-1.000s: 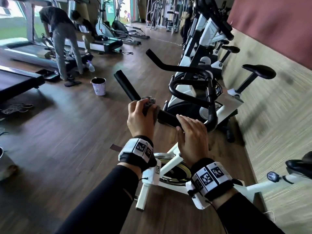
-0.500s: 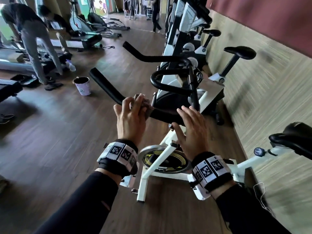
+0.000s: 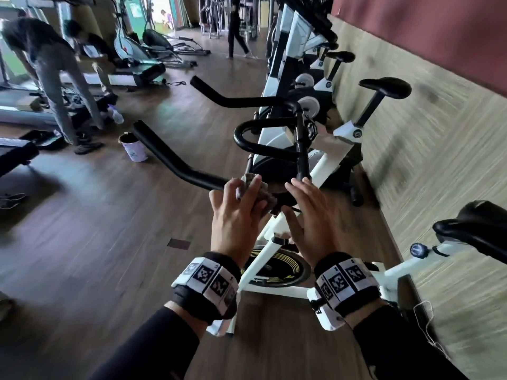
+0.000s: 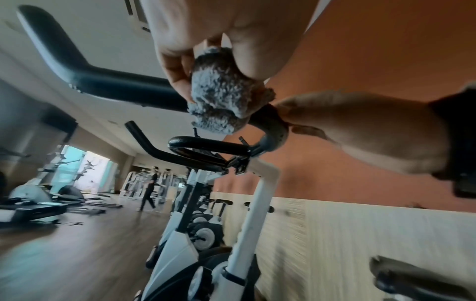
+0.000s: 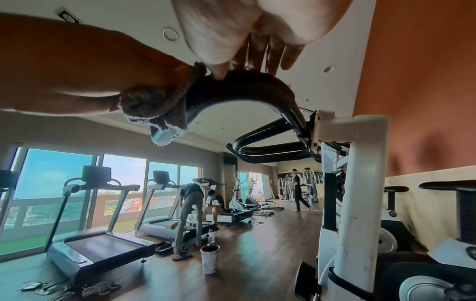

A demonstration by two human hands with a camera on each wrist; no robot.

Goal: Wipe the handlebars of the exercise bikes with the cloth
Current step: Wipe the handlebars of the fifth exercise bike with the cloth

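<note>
Bunched in the left hand is the grey-brown fluffy terry cloth, fingers and thumb curled round it in a tight grip and pressing it onto the black padded handlebar of the white-framed exercise bike, just where the bar bends toward the stem; the right hand rests on that bend just beside the cloth, its grip slack, fingers straight and spread, holding nothing; further white bikes stand in a row along the pale wood-panelled wall; across the dark wooden floor are treadmills by the windows, two people beside them, and a small pale bucket.
</note>
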